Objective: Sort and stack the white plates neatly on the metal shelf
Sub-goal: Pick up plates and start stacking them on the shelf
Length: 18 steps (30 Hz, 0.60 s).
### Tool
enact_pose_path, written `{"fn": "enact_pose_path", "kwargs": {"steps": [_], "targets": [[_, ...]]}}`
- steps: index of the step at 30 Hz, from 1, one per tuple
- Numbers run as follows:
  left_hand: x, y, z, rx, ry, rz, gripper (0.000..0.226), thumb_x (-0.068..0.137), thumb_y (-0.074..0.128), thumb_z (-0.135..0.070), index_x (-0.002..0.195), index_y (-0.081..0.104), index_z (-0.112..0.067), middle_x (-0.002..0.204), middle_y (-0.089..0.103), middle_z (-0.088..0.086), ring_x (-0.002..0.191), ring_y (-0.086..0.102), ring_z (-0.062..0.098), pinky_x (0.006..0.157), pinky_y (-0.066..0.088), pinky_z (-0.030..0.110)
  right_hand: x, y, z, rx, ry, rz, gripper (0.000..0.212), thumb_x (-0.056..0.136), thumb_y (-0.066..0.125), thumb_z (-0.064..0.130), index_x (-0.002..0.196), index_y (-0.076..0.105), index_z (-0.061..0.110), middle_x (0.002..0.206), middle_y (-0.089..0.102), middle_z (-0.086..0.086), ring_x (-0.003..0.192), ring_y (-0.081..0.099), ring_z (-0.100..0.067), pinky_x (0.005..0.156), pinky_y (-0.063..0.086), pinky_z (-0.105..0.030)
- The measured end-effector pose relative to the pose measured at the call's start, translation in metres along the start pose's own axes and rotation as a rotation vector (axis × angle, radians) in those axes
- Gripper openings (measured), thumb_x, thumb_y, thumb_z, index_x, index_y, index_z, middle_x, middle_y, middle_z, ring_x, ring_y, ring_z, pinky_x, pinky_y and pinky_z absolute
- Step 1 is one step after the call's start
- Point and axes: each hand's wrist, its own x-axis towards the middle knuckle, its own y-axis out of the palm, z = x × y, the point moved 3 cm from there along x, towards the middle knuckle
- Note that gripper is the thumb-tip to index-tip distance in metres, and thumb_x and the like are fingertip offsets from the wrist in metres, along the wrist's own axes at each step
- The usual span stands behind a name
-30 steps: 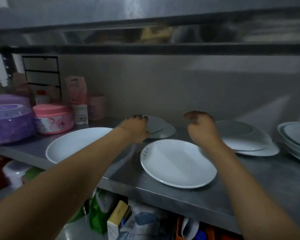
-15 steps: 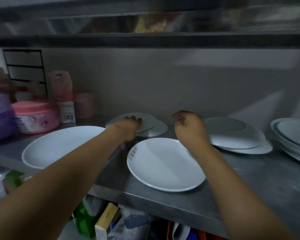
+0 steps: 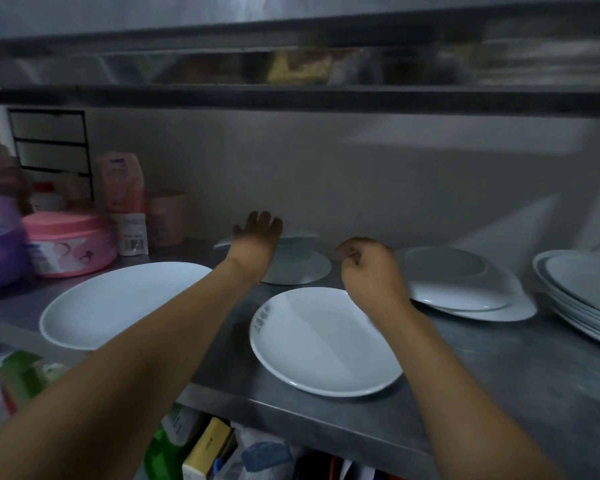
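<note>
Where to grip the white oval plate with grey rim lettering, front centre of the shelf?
Grip the white oval plate by its near rim, coming from the metal shelf's open front. It lies flat, and that rim sits almost at the shelf edge, probably easiest for fingers to get under.

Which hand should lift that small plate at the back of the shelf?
Left. The left hand already has its fingers over the raised small plate at the back, while the right hand is curled in a fist above the front plate, holding nothing.
</note>
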Motion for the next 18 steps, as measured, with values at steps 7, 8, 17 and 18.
{"fn": "enact_pose_path", "kwargs": {"steps": [7, 8, 17, 18], "targets": [[-0.007, -0.053, 0.035, -0.301, 0.128, -0.214, 0.063, 0.064, 0.025, -0.01, 0.115, 0.061, -0.001, 0.1, 0.066, 0.022, 0.092, 0.065, 0.04, 0.069, 0.056, 0.049, 0.002, 0.0, 0.003, -0.055, -0.059, -0.056, 0.03, 0.079, 0.049, 0.006, 0.097, 0.07, 0.018, 0.101, 0.071, -0.004, 0.094, 0.064, -0.028, 0.084, 0.052, -0.037], [-0.012, -0.068, 0.038, -0.337, 0.113, -0.234, 0.061, 0.066, 0.031, -0.006, 0.12, 0.06, -0.004, 0.107, 0.066, 0.021, 0.094, 0.065, 0.039, 0.073, 0.056, 0.047, 0.0, -0.001, 0.005, -0.074, -0.086, -0.059, 0.03, 0.079, 0.049, 0.006, 0.098, 0.069, 0.017, 0.101, 0.071, -0.005, 0.094, 0.063, -0.029, 0.083, 0.051, -0.038], [-0.062, -0.13, 0.084, -0.714, -0.352, -0.338, 0.026, 0.092, 0.044, -0.004, 0.113, 0.058, -0.013, 0.093, 0.068, 0.019, 0.084, 0.061, 0.038, 0.064, 0.038, 0.031, -0.029, -0.009, 0.076, -0.311, -0.556, -0.132, 0.037, 0.068, 0.046, 0.004, 0.097, 0.069, 0.009, 0.094, 0.065, -0.006, 0.091, 0.058, -0.029, 0.08, 0.048, -0.036], [-0.068, -0.133, 0.088, -0.793, -0.397, -0.334, 0.022, 0.091, 0.046, -0.003, 0.107, 0.06, -0.012, 0.092, 0.067, 0.016, 0.084, 0.061, 0.035, 0.065, 0.038, 0.029, -0.032, -0.007, 0.085, -0.317, -0.553, -0.079, 0.041, 0.068, 0.049, 0.003, 0.105, 0.067, 0.01, 0.101, 0.065, -0.006, 0.097, 0.058, -0.03, 0.084, 0.049, -0.037]]}}
